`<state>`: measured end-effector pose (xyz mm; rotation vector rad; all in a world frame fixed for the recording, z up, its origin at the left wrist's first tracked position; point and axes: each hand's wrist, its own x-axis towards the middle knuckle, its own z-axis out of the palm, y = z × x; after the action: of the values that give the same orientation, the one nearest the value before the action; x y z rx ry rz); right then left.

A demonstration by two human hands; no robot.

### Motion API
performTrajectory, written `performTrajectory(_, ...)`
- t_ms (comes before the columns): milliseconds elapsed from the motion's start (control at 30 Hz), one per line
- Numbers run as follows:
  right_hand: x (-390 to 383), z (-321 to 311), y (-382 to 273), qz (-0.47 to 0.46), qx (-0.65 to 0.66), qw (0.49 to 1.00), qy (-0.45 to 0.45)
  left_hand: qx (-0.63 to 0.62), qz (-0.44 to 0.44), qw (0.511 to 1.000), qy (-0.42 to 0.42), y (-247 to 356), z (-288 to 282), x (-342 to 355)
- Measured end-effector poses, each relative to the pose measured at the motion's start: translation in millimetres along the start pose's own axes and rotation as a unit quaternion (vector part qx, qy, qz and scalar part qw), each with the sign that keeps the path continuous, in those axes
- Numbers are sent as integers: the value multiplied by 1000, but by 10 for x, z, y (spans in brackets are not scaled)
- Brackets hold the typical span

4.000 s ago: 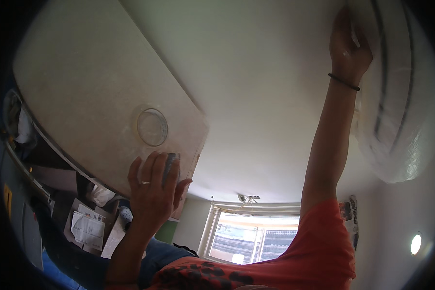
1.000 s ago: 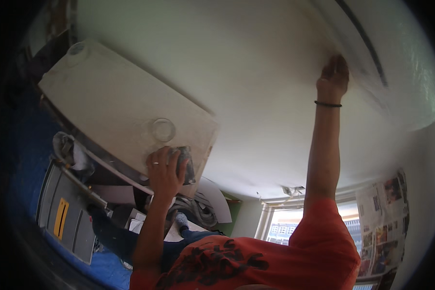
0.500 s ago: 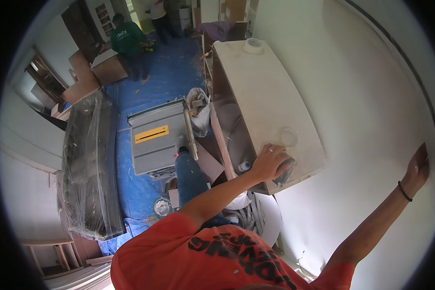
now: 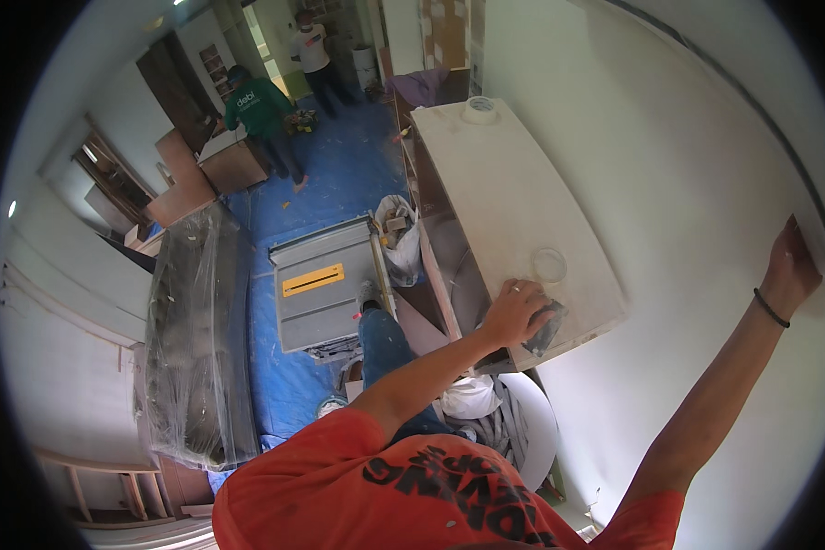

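Dark grey and scuffed, a flat block [image 4: 546,333] is held under the left hand [image 4: 515,314], whose fingers are curved over it, near one end of a pale cabinet top [image 4: 513,183]. A clear ring [image 4: 536,266] is set just beside it; at the far end a white tape roll [image 4: 479,111] is seen. The right hand [image 4: 793,261] is raised to the white wall [image 4: 651,229]; how its fingers are spread cannot be told. The floor is covered with blue sheeting [image 4: 325,174], and a grey saw table [image 4: 325,316] is placed there.
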<state>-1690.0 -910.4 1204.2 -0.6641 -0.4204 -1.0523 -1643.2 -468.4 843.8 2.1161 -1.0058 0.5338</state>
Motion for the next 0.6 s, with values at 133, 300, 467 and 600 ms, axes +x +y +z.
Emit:
performTrajectory(133,-198,105,278,-50,1,993,111,12,8,1000,-4,4,12,2)
performTrajectory(300,-655,607,462,-116,42,989,87,8,42,999,1,-24,85,80)
performTrajectory(467,-815,1114,398,-29,67,972,224,26,49,998,-19,-39,105,37)
performTrajectory(600,-736,1196,391,24,143,959,243,33,61,997,-22,-57,121,35)
